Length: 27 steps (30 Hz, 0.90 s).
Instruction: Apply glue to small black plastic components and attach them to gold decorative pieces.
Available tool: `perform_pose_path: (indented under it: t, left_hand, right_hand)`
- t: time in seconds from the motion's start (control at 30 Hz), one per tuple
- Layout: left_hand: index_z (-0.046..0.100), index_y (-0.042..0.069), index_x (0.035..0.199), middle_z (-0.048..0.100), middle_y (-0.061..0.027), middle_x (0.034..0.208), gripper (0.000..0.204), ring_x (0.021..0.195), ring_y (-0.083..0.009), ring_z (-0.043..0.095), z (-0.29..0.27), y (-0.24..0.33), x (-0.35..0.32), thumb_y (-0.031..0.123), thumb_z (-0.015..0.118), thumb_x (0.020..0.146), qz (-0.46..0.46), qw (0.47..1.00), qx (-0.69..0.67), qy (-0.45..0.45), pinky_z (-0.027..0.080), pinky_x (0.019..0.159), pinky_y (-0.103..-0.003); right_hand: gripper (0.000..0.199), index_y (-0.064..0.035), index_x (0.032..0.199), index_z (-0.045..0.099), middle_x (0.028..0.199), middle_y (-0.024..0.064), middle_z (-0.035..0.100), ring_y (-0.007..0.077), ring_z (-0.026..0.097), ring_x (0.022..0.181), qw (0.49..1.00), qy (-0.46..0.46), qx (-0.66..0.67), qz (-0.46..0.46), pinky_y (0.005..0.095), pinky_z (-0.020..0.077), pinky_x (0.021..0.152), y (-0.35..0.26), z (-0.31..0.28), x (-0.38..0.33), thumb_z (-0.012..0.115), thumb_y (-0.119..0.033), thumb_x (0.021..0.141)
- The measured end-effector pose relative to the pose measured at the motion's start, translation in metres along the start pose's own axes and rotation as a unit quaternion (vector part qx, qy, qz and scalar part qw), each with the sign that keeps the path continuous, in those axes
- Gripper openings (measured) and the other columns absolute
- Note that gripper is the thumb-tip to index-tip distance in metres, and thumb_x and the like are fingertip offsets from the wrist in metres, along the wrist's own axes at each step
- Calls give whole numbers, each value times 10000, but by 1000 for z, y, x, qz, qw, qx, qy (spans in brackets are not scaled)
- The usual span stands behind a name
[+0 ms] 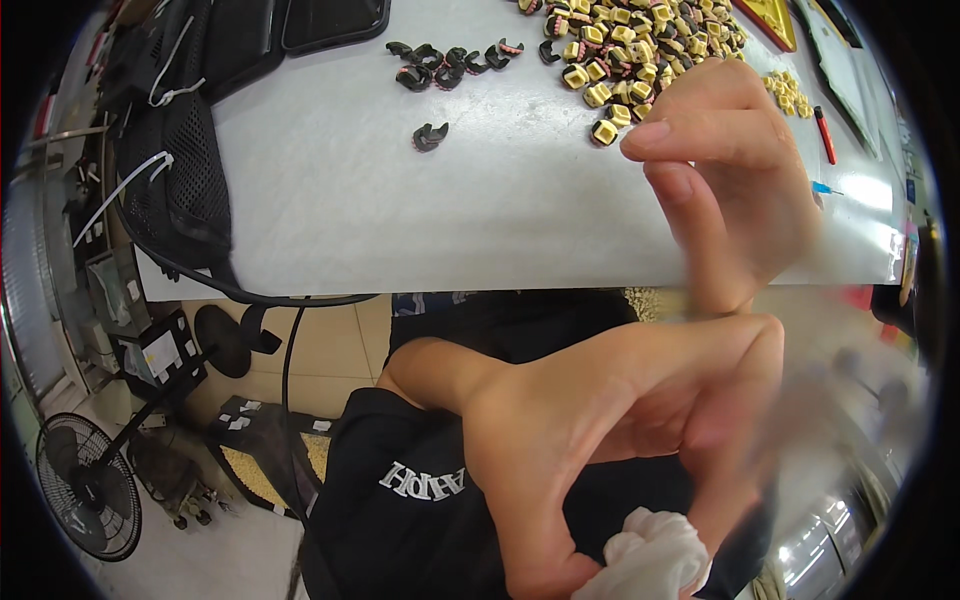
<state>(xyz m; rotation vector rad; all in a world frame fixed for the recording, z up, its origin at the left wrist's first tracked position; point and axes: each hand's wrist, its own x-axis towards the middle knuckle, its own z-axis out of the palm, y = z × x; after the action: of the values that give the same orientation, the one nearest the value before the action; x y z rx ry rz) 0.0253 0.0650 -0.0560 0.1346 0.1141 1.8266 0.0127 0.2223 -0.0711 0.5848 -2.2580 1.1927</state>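
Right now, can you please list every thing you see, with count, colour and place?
table: one, white, upper middle
yellow small parts: a heap, too many to count, far right of table
black clips: a small cluster plus one apart, far middle
black trays: at least two, far left
red pen: one, right edge
fan: one, black, floor at lower left
white cloth: one, bottom edge
left hand: lower middle, close to camera
right hand: raised over table, fingers pinched

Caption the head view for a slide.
Both hands raised close to the camera, the left hand above a white cloth, the right hand before a table strewn with small yellow parts.
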Motion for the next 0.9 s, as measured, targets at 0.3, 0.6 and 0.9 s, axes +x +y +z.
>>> perform_pose_path:
  t: [0.3, 0.6, 0.9]
  left_hand:
    - [347, 111, 772, 475, 31, 694, 576, 465, -90, 421, 0, 0, 6, 139, 839, 475, -15, 995, -57, -80, 419, 788, -442]
    - [291, 78, 964, 627, -152, 844, 663, 827, -257, 648, -25, 8, 54, 9, 814, 563, 91, 869, -32, -485, 296, 1018, -341]
    - [295, 91, 954, 627, -153, 833, 636, 830, -263, 649, -27, 11, 42, 3, 805, 584, 86, 893, 10, -442, 308, 1005, -334]
  right_hand:
    - [122, 2, 907, 581, 784, 88, 529, 148, 467, 679, 1000, 16, -26, -7, 242, 372, 598, -3, -6, 2, 577, 5, 785]
    - [120, -2, 900, 583, 782, 90, 545, 146, 489, 672, 999, 41, 34, -4, 228, 385, 588, 6, 0, -5, 590, 11, 781]
    - [112, -10, 872, 596, 793, 88, 562, 156, 504, 692, 997, 50, 50, -14, 240, 399, 599, 10, 6, -6, 619, 13, 765]
